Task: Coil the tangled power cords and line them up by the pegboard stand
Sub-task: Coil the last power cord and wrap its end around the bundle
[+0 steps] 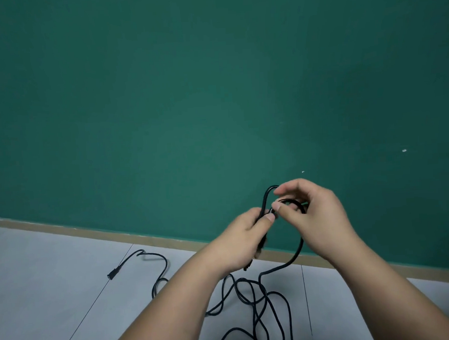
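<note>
While the left hand (243, 236) grips a loop of the thin black power cord (298, 251) and the right hand (314, 217) pinches it, tugging could knot the tangled slack below.

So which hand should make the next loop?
Probably the right hand: it pinches the cord that runs down to the tangle. The left hand is busy gripping the loop.

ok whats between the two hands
Only a small loop of black cord, held by the left hand and right hand; head view.
</note>
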The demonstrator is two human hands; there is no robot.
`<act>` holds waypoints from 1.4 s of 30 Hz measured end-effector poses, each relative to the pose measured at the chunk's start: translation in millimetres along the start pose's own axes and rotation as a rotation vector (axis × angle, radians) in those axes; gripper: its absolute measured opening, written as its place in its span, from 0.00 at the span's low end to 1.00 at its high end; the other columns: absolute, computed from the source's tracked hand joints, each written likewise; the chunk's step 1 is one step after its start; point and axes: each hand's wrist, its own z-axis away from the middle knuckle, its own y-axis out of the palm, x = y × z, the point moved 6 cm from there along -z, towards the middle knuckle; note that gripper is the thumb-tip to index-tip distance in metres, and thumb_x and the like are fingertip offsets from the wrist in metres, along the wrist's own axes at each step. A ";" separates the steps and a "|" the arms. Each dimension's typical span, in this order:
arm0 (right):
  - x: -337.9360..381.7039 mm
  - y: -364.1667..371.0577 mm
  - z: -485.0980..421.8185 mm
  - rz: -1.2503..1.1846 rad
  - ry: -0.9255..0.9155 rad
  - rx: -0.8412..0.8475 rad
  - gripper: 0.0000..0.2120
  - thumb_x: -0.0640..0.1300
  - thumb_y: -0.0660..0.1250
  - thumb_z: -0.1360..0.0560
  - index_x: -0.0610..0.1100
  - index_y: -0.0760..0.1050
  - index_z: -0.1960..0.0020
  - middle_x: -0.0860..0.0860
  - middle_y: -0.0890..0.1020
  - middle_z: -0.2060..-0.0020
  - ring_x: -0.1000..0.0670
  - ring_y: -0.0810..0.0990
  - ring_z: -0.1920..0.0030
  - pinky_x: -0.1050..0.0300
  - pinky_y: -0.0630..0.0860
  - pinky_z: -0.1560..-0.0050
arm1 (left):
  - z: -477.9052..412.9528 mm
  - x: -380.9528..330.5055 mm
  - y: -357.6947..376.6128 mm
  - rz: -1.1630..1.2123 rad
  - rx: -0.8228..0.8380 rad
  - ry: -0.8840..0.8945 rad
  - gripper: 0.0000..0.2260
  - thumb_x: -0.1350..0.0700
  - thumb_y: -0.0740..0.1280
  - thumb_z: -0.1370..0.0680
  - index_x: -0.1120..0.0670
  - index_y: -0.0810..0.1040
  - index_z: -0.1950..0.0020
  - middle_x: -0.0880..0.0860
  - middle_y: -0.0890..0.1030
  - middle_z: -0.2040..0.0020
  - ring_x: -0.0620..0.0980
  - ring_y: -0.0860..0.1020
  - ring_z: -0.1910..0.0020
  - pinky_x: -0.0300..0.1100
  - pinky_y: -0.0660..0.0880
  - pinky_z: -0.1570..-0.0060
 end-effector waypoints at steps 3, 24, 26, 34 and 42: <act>-0.9 0.3 4.9 0.129 -0.017 -0.101 0.15 0.41 0.83 0.30 0.53 0.79 0.54 0.54 0.79 0.52 0.56 0.81 0.60 0.70 0.75 0.57 | -4.9 8.7 10.0 0.105 0.043 -0.043 0.10 0.56 0.54 0.14 0.49 0.75 0.48 0.54 0.68 0.58 0.47 0.66 0.67 0.41 0.62 0.69; 16.0 1.3 14.8 -0.361 0.160 -0.232 0.02 0.42 0.78 0.23 0.44 0.85 0.52 0.48 0.87 0.64 0.53 0.87 0.64 0.61 0.80 0.66 | 1.2 -12.5 3.8 0.251 -0.150 0.129 0.11 0.56 0.53 0.10 0.60 0.71 0.37 0.60 0.80 0.52 0.59 0.86 0.52 0.52 0.85 0.50; 9.6 2.6 16.6 -0.317 0.187 -0.264 0.03 0.43 0.78 0.23 0.46 0.85 0.54 0.50 0.88 0.63 0.55 0.86 0.65 0.59 0.80 0.66 | 2.1 -12.1 13.3 0.288 -0.095 0.107 0.11 0.56 0.53 0.10 0.59 0.70 0.35 0.62 0.82 0.49 0.62 0.87 0.51 0.58 0.84 0.46; -2.1 -3.3 8.0 -0.242 0.168 -0.282 0.02 0.46 0.76 0.22 0.49 0.84 0.51 0.50 0.85 0.66 0.55 0.82 0.69 0.51 0.80 0.60 | 1.4 -15.3 24.1 0.200 -0.042 0.118 0.10 0.53 0.53 0.10 0.58 0.69 0.38 0.55 0.77 0.63 0.55 0.79 0.71 0.50 0.83 0.58; -1.4 -0.4 -1.4 -0.090 0.129 0.030 0.21 0.58 0.59 0.14 0.47 0.81 0.56 0.50 0.76 0.74 0.50 0.67 0.72 0.55 0.64 0.66 | 0.5 -19.5 22.8 0.181 -0.011 0.150 0.13 0.48 0.54 0.11 0.51 0.75 0.44 0.44 0.68 0.68 0.43 0.61 0.74 0.37 0.60 0.73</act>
